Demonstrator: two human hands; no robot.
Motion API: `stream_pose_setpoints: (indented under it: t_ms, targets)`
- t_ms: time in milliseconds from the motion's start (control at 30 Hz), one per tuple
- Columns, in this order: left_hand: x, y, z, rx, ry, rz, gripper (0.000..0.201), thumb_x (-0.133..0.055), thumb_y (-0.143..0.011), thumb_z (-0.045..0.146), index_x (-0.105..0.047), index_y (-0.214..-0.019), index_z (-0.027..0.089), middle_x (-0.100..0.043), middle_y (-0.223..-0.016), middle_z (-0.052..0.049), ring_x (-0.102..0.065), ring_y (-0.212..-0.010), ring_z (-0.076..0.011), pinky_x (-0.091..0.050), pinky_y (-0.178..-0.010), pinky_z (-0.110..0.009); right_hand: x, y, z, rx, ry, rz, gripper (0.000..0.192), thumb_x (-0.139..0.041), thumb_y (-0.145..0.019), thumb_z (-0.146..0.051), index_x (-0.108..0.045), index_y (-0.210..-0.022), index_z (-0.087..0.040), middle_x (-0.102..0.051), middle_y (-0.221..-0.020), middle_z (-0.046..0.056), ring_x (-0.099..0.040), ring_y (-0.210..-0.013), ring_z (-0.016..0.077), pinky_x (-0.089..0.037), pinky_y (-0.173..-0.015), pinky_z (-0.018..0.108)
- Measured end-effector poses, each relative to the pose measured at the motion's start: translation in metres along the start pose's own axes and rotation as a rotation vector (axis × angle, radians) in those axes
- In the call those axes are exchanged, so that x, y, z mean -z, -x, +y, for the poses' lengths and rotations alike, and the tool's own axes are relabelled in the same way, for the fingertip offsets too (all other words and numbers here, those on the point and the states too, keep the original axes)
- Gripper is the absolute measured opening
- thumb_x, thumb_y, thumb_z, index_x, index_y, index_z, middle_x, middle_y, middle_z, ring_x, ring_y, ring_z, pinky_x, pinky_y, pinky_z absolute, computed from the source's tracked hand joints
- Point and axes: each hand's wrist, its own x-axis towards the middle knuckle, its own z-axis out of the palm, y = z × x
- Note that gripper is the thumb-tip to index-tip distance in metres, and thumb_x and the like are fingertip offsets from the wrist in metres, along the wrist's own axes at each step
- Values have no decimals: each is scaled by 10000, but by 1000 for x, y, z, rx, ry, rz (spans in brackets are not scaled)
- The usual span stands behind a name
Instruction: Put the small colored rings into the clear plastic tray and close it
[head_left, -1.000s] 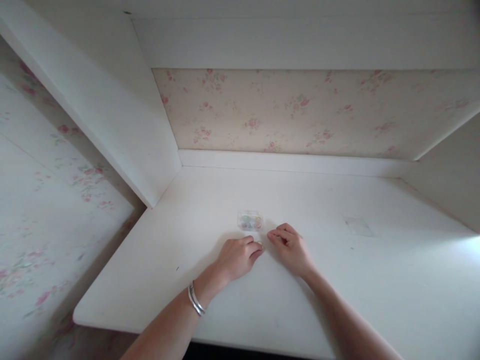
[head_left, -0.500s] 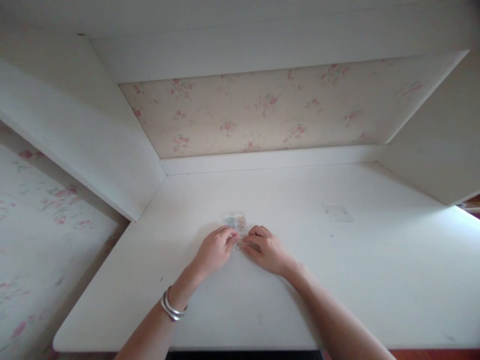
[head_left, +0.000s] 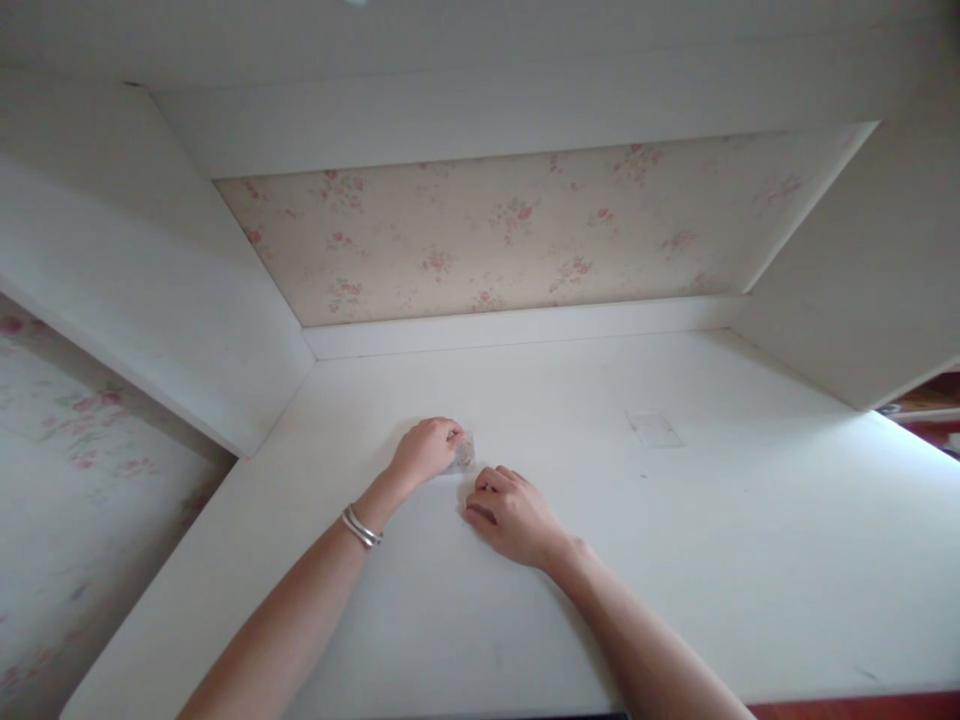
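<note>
Two hands meet at one small clear box point(head_left: 463, 455), and that box is what you have to judge. It sits on the white desk point(head_left: 675, 560), well in front of the back rail and a little left of the desk's middle. Your left hand point(head_left: 426, 452) is curled over the box's left side with fingertips on its top edge, so it is grasping the box. Your right hand point(head_left: 511, 510) rests just in front of the box and to its right, fingers loosely bent on the desk; you cannot tell whether they pinch anything. The box looks like thin, hard, see-through plastic with small pale bits inside, too small to name. Judge it very light, stiff and smooth, so it will likely slide on the painted desk if you push it from one side only. Pinch it across two opposite walls, not by the lid, which may pop or flex. The contents could spill if it tips. To the right of the box, well apart, a flat clear square point(head_left: 655, 429) lies on the desk, thin and hard to lift from a smooth top. Behind the box, past the rail, the wallpaper point(head_left: 510, 235) shows faded pink flowers. Two metal bangles point(head_left: 361, 527) ring your left wrist.
</note>
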Motion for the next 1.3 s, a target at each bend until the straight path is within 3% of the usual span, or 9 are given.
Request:
stream_pose_setpoints:
  t_ms: [200, 300, 467, 633, 800, 967, 1300]
  targets:
    - [7, 27, 0, -25, 56, 173, 249, -443, -881, 306, -672, -905, 212, -693, -932, -45, -624, -869, -164, -457, -802, -254, -5, -2, -1, -25, 13, 12, 179, -499, -878, -253, -641, -779, -208, -572, -832, 29, -503, -791, 146, -374, -733, 278]
    - [13, 48, -2, -43, 123, 204, 267, -422, -894, 322, -662, -912, 207, -689, -929, -42, -620, -858, -158, -465, -779, -245, -7, -2, -1, -52, -21, 35, 138, -516, -862, -246, -633, -802, -204, -569, -844, 34, -518, -795, 148, -383, -727, 273]
    - [7, 77, -9, -18, 198, 136, 261, -429, -895, 330, -658, -920, 206, -687, -894, -41, -620, -793, -156, -474, -726, -244, -9, -5, -3, -104, -59, 47, 206, -525, -851, -256, -617, -1036, -246, -563, -897, 33, -535, -785, 139, -401, -720, 256]
    - [-3, 93, -2, -28, 190, 91, 234, -425, -899, 286, -648, -870, 220, -677, -851, -29, -615, -799, -156, -466, -723, -246, -13, -10, -6, -114, -19, 14, 192, -489, -874, -241, -676, -833, -238, -553, -797, 14, -527, -739, 122, -386, -716, 246]
    - [-5, 103, 13, -137, 162, -1, 218, -438, -895, 285, -645, -875, 220, -665, -862, -32, -612, -809, -158, -466, -734, -251, -13, -12, -4, -160, -128, -24, 177, -521, -840, -196, -689, -827, -247, -563, -799, 6, -547, -736, 121, -403, -693, 234]
    - [-11, 108, 13, -187, 27, -91, 229, -430, -899, 306, -646, -894, 231, -650, -838, -22, -616, -784, -163, -469, -705, -260, -13, -12, 0, -251, -265, -40, 155, -559, -797, -185, -700, -788, -249, -575, -809, 6, -566, -716, 124, -423, -662, 238]
    - [-16, 107, 16, -226, -14, -73, 246, -411, -911, 318, -640, -936, 230, -651, -850, -22, -618, -790, -156, -466, -698, -250, -14, -12, 0, -280, -311, -52, 184, -523, -808, -179, -678, -719, -221, -568, -792, 8, -552, -695, 120, -408, -636, 236]
